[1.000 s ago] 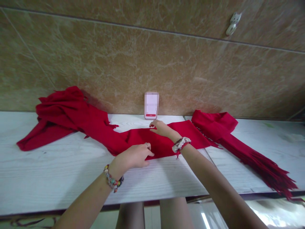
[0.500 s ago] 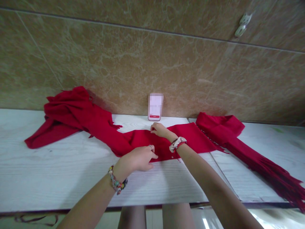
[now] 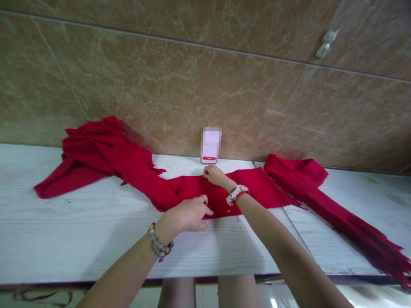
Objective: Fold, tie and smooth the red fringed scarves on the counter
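A long red scarf (image 3: 248, 182) lies across the white wood-grain table. Its middle stretch is spread fairly flat, while the left part (image 3: 96, 145) is heaped in loose folds against the wall. My left hand (image 3: 191, 214) rests over the near edge of the flat stretch, index finger and thumb apart, other fingers partly bent. At the far edge, my right hand (image 3: 215, 175) has its fingers drawn together on the cloth. A fringed red piece (image 3: 324, 199) lies at the right end; whether it belongs to the same scarf I cannot tell.
Against the brown marbled tile wall (image 3: 180, 90) leans a phone (image 3: 210, 145), just beyond my right hand. A small white hook (image 3: 326, 44) is fixed high on the wall. The white table (image 3: 80, 239) has a seam toward the right, and its front edge runs above my legs.
The view has tilted very slightly. Both hands keep nearly the same places on the red cloth, and the cloth lies as before.
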`<state>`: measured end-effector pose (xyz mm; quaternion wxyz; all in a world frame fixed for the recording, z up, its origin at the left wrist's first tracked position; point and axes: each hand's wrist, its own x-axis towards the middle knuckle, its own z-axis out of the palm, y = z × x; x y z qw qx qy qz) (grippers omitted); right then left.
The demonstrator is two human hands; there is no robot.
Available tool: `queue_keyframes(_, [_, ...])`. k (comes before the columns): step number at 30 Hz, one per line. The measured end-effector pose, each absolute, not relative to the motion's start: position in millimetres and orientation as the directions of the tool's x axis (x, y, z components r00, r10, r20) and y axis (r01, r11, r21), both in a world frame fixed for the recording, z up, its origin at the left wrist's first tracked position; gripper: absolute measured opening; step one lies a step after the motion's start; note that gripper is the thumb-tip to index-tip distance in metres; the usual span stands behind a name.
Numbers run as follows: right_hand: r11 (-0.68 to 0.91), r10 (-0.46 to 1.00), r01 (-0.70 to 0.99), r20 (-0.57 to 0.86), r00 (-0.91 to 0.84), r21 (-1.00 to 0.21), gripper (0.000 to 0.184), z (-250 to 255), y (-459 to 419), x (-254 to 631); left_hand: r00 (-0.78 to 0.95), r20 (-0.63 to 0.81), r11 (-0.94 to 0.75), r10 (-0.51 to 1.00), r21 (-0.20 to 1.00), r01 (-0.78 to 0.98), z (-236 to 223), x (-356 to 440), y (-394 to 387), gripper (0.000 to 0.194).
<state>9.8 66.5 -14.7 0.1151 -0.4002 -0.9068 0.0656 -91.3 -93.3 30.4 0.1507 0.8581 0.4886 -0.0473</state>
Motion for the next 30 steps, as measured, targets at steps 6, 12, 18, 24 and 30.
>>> queue_keyframes(6, [0.725, 0.687, 0.647, 0.309, -0.658, -0.236, 0.028, -14.9, 46.8, 29.3, 0.531, -0.262, -0.476, 0.805, 0.246, 0.844, 31.9, -95.1, -93.3, 0.041])
queue_keyframes(12, [0.792, 0.609, 0.585, 0.162, -0.776, -0.172, 0.041, -27.9, 13.9, 54.0, 0.481, -0.170, -0.459, 0.860, 0.153, 0.875, 25.4, -95.0, -83.6, 0.025])
queue_keyframes(18, [0.773, 0.634, 0.624, 0.151, -0.758, -0.111, 0.046, -32.2, 1.4, 55.2, 0.184, 0.126, -0.187, 0.975, 0.016, 0.982, 15.7, -88.7, -68.7, 0.032])
queue_keyframes(24, [0.708, 0.706, 0.694, 0.165, -0.689, -0.131, 0.061, -25.0, -5.7, 60.8, 0.101, -0.150, -0.089, 0.984, 0.081, 0.993, -0.1, -92.6, -62.2, 0.055])
queue_keyframes(30, [0.670, 0.742, 0.733, 0.110, -0.661, -0.120, 0.074, -25.8, -5.8, 66.7, -0.009, -0.372, 0.035, 0.928, 0.063, 0.997, 10.1, -103.4, -64.9, 0.090])
